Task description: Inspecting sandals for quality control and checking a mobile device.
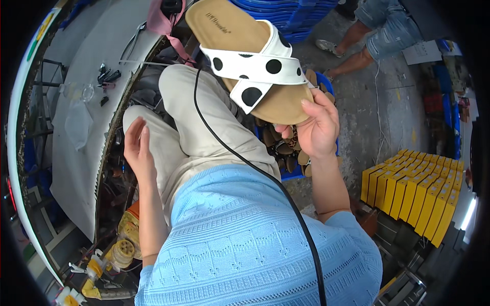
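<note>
My right hand [315, 127] grips the heel end of a tan sandal [240, 38] with white crossed straps dotted black [255, 66]. The sandal is held up over my knees, toe pointing away. My left hand [137, 149] hangs open beside my left thigh, fingers apart, holding nothing, close to the edge of the grey worktable [81, 168]. Below the sandal, a blue crate [291, 174] with several more sandals stands on the floor by my right leg.
A black cable [240, 158] runs across my lap and blue top. Small black tools [107, 76] and a clear bag lie on the worktable. Yellow boxes [413, 194] are stacked at right. Another person's legs [377, 35] stand at the far right.
</note>
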Motion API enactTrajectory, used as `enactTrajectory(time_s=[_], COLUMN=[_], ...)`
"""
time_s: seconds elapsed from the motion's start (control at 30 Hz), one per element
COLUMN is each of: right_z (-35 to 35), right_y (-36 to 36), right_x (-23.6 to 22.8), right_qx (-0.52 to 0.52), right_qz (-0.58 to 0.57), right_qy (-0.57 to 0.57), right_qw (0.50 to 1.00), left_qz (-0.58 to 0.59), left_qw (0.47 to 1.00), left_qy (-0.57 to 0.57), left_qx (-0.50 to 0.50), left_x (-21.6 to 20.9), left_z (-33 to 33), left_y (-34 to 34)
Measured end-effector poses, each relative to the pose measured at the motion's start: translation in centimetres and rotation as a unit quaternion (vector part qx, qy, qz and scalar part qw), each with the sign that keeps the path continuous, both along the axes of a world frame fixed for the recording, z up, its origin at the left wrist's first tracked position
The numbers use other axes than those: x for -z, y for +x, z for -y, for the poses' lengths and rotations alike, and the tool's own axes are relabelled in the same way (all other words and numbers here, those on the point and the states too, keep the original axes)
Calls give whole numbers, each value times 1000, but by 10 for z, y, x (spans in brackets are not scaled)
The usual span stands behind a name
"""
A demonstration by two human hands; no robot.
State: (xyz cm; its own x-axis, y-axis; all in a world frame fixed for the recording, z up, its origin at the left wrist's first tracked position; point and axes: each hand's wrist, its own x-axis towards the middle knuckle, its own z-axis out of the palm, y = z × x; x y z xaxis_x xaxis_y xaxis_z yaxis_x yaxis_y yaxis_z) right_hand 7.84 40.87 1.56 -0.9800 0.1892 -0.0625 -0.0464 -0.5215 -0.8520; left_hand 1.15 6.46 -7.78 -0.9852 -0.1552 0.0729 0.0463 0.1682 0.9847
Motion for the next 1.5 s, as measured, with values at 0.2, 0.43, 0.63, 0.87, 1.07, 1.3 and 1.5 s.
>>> enactTrajectory(time_s=[0.2,0.43,0.63,0.87,1.07,1.3,1.5], right_z=[-3,-61,-152,-179,-218,-311,-298], right_y=[4,28,61,57,40,-17,-47], right_x=[17,50,137,200,204,263,296], right_qx=[3,228,328,369,359,404,370], right_qz=[62,181,331,344,323,293,435], right_qy=[-57,139,60,6,20,-95,10], right_qw=[996,947,883,863,875,861,821], left_qz=[39,127,176,192,180,75,31], left_qw=[990,987,983,981,983,924,832], left_qy=[-18,-30,-20,-11,-29,-370,-553], left_qx=[137,93,56,4,-2,-60,-26], left_x=[6,35,31,41,37,56,57], left_z=[-37,-18,-6,17,16,66,47], left_y=[-9,1,12,29,25,32,36])
